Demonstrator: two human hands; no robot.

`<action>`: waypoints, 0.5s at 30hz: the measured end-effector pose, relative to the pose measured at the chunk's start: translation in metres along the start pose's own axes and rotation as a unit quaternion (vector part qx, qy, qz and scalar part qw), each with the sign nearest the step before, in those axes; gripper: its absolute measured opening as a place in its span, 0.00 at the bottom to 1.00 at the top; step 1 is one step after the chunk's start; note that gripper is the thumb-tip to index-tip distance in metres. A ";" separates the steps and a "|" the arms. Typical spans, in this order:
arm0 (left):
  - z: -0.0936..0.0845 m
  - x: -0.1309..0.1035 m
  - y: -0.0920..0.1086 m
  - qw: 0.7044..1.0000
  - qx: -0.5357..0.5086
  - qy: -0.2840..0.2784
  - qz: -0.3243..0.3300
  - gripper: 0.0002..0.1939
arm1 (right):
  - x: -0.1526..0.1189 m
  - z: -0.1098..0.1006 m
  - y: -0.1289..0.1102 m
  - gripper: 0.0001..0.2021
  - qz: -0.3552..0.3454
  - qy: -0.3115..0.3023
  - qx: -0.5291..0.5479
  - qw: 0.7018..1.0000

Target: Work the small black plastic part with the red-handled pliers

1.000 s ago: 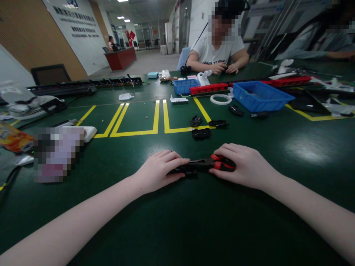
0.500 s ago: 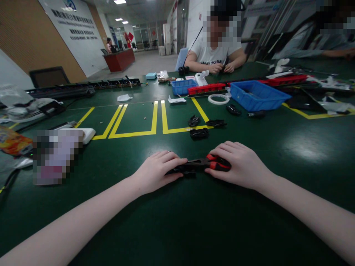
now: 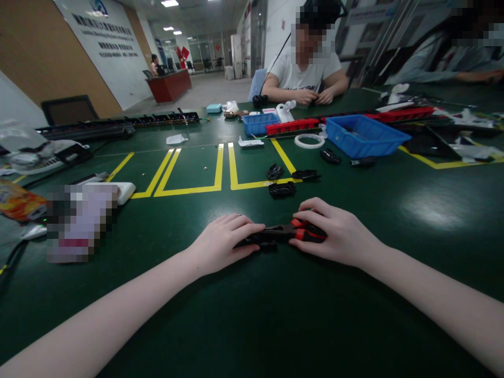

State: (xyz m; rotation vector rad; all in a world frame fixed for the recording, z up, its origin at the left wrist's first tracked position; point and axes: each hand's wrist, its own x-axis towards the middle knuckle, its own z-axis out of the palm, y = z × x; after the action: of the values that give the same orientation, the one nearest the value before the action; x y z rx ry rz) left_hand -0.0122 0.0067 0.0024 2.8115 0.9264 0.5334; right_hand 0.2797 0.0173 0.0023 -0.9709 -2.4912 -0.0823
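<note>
My right hand (image 3: 333, 228) is closed around the red and black handles of a pair of pliers (image 3: 287, 231), its index finger raised a little off the grip. The jaws point left, against a small black plastic part (image 3: 268, 245). My left hand (image 3: 226, 240) pinches this part between thumb and fingers, low over the green table (image 3: 252, 320). Much of the part is hidden by my fingers and the pliers. Beyond my hands lie similar black parts, one of them a ribbed black piece (image 3: 282, 189).
Further back stand a large blue bin (image 3: 364, 137) and a smaller blue bin (image 3: 260, 125), with a white tape roll (image 3: 309, 140) between them. A phone (image 3: 84, 220) lies at left. Across the table a person (image 3: 305, 79) handles something small and dark.
The fingers of my right hand have loosened and lifted slightly on the plier handles. My left hand and the black part stay in nearly the same place.
</note>
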 end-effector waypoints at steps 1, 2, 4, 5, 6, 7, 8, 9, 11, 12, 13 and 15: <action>0.000 0.000 0.000 1.000 0.001 -0.001 0.000 0.18 | 0.000 -0.001 0.000 0.19 -0.001 -0.004 -0.002 1.000; 0.001 0.000 -0.001 1.000 0.001 -0.002 0.000 0.18 | 0.001 -0.001 0.000 0.19 -0.002 -0.009 -0.003 1.000; 0.001 0.000 -0.001 1.000 0.001 -0.002 0.000 0.19 | 0.002 -0.003 0.000 0.18 -0.003 -0.022 -0.005 1.000; 0.002 0.000 -0.001 1.000 0.001 -0.001 0.001 0.19 | 0.002 -0.004 0.000 0.18 -0.003 -0.028 -0.005 1.000; 0.002 0.000 -0.001 1.000 0.002 0.000 0.002 0.19 | 0.003 -0.004 0.000 0.17 -0.002 -0.033 -0.005 0.999; 0.002 0.000 -0.002 1.000 0.003 0.001 0.004 0.19 | 0.003 -0.005 0.000 0.17 0.000 -0.037 -0.006 0.999; 0.002 -0.001 -0.002 1.000 0.005 0.001 0.007 0.19 | 0.003 -0.005 0.000 0.16 0.001 -0.038 -0.008 0.999; 0.002 -0.001 -0.002 1.000 0.006 -0.001 0.008 0.19 | 0.004 -0.006 0.000 0.16 0.001 -0.039 -0.011 0.999; 0.002 -0.001 -0.002 1.000 0.008 -0.003 0.011 0.19 | 0.004 -0.006 0.001 0.16 -0.002 -0.034 -0.019 0.999; 0.002 -0.001 -0.002 1.000 0.009 -0.003 0.012 0.19 | 0.005 -0.006 0.001 0.16 -0.004 -0.031 -0.023 0.999; 0.002 -0.001 -0.002 1.000 0.010 -0.003 0.012 0.19 | 0.005 -0.006 0.001 0.16 -0.006 -0.028 -0.026 0.999; 0.002 0.000 -0.001 1.000 0.014 -0.003 0.013 0.19 | 0.005 -0.007 0.002 0.16 -0.010 -0.027 -0.029 0.999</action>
State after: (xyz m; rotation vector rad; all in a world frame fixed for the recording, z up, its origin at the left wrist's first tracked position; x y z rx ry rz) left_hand -0.0124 0.0076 -0.0001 2.8519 0.9040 0.5197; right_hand 0.2798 0.0205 0.0104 -0.9839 -2.5604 -0.1378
